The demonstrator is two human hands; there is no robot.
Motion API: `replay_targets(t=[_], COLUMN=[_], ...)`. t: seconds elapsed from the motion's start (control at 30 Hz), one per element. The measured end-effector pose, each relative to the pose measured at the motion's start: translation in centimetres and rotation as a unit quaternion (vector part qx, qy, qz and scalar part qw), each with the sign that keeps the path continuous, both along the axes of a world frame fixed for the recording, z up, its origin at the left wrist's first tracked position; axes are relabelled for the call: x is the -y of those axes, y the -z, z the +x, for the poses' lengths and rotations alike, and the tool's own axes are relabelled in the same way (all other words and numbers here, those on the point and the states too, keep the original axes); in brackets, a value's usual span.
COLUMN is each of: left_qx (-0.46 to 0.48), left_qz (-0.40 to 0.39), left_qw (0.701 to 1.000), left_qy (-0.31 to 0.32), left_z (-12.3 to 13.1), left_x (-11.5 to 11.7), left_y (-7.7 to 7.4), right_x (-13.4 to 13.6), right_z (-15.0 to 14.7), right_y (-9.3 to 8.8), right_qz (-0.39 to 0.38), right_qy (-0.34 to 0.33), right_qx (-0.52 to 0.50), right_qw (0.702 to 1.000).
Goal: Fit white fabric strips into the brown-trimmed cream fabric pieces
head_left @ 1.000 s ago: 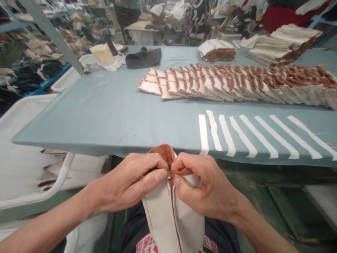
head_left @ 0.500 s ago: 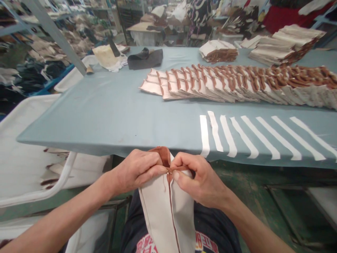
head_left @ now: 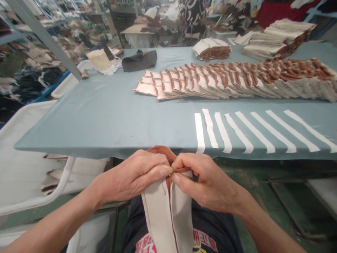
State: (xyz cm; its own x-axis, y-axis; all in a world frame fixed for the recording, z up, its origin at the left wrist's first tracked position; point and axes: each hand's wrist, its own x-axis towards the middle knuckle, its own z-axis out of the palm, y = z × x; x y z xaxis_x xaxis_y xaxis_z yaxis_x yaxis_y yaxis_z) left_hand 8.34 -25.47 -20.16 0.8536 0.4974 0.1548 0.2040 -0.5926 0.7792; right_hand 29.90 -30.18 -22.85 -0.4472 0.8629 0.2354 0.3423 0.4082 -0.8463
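Observation:
A sewn piece, cream outside and brown inside, hangs in front of my body just short of the table's front edge. A dark brown seam runs down its middle, and a loose thread dangles near the top. My left hand pinches its top edge left of the seam, thumb pressed over the fold. On the other side of the seam my right hand grips the same edge between thumb and fingers. Both hands meet at the seam, and their fingertips hide the exact spot. Behind them the brown lining bulges up.
Several white strips lie along the front edge of the blue-grey table. Beyond them stretches a long overlapping row of cream and brown pieces. Stacks and dark cloth lie farther back. A white bin stands at left.
My left thumb has moved inward to the seam, closer to my right thumb. The view has shifted slightly, so the table things appear a little farther left. Both hands keep their hold.

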Motion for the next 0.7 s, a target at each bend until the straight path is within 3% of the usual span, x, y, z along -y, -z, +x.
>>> replay_targets(t=[0.2,0.4,0.6,0.7], left_qx=[-0.035,-0.044,-0.033,-0.028], left_qz=[-0.026,-0.06,-0.101,-0.085], left_qw=[0.999,0.996,0.987,0.983], left_qy=[-0.019,-0.052,-0.123,-0.158], left_z=[0.8,-0.1,-1.4,-1.7], left_x=[-0.1,0.1,0.6,1.0], left_y=[-0.5,0.2,1.5,1.7], right_x=[-0.5,-1.6,-2.6,-3.3], right_z=[0.3,0.0,-0.5,-0.6], right_y=[-0.1,0.6,1.0,1.5], right_qz=[-0.01,-0.039,-0.129,-0.195], right_qy=[0.009,-0.003,-0.045,-0.045], right_qx=[0.021,0.004,-0.066,-0.103], right_qw=[1.0,0.999,0.988,0.974])
